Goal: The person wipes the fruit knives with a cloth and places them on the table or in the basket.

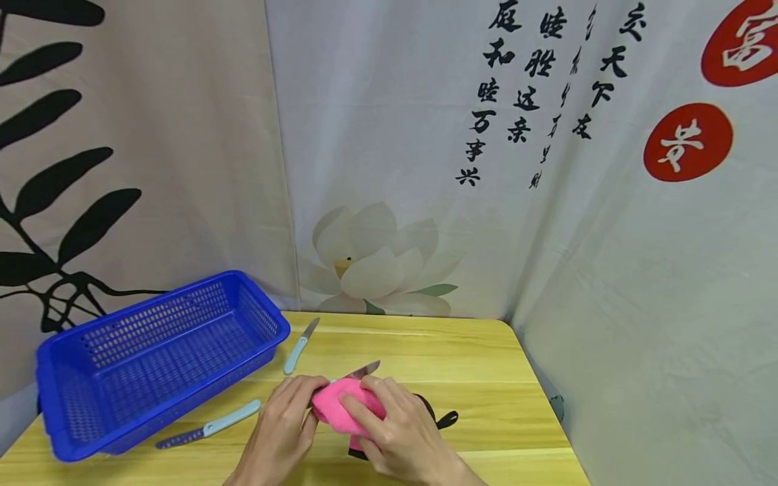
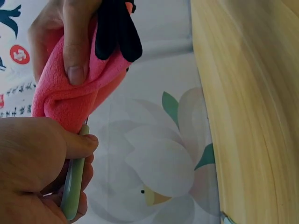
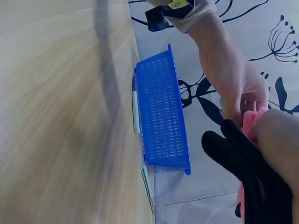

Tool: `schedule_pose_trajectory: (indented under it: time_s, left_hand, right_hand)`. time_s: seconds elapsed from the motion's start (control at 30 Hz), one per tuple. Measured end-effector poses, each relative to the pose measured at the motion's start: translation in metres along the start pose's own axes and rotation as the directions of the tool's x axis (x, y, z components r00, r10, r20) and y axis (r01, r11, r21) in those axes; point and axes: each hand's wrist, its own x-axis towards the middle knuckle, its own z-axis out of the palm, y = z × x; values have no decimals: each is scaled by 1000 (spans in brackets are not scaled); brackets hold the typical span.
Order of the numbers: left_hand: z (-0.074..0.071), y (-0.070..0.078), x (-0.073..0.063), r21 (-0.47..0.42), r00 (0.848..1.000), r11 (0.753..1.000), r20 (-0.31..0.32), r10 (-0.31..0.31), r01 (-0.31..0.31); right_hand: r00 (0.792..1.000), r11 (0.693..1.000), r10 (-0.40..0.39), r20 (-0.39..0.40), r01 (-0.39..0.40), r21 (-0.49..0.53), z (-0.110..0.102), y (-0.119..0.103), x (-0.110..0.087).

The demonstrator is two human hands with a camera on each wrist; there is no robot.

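Note:
My left hand (image 1: pixel 281 424) grips a knife by its pale green handle (image 2: pixel 74 186), thumb along its upper end. In my right hand (image 1: pixel 408 428) is a bunched pink cloth (image 1: pixel 340 407), which I hold against the knife. The knife's blade (image 1: pixel 365 370) shows past the far side of the cloth in the head view; the rest of it is hidden by cloth and fingers. Black straps (image 2: pixel 117 35) hang from the cloth beside the right hand's fingers, and a black loop (image 1: pixel 448 420) sticks out to the right.
A blue plastic basket (image 1: pixel 164 398) stands at the left of the wooden table (image 1: pixel 486 385). One knife (image 1: pixel 209 426) with a patterned blade lies in front of it, another knife (image 1: pixel 300 347) near its right end. A printed curtain (image 1: pixel 389 135) hangs behind the table.

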Motion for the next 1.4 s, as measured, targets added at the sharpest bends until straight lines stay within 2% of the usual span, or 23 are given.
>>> schedule_pose_trajectory:
  time_s: [0.37,0.7,1.17,1.4]
  left_hand:
    - [1,-2,-1,-39,1000,999,-6,18,-18]
    - [3,-4,-2,-63,999,997,-20,31,-32]
    - [3,-3,-1,-58,999,998,-13,32,-33]
    - [2,-5,-3,-62,999,998,-15,30,-31]
  right_hand:
    - [997,997,71,3,-71,-31,-3,6,-4]
    - [992,991,123,2,-123,-60,-6,22,-12]
    - [966,963,259,19,-256,-83,-13,41,-20]
    - [952,945,305,-34,-307,-110,-17,49,-22]
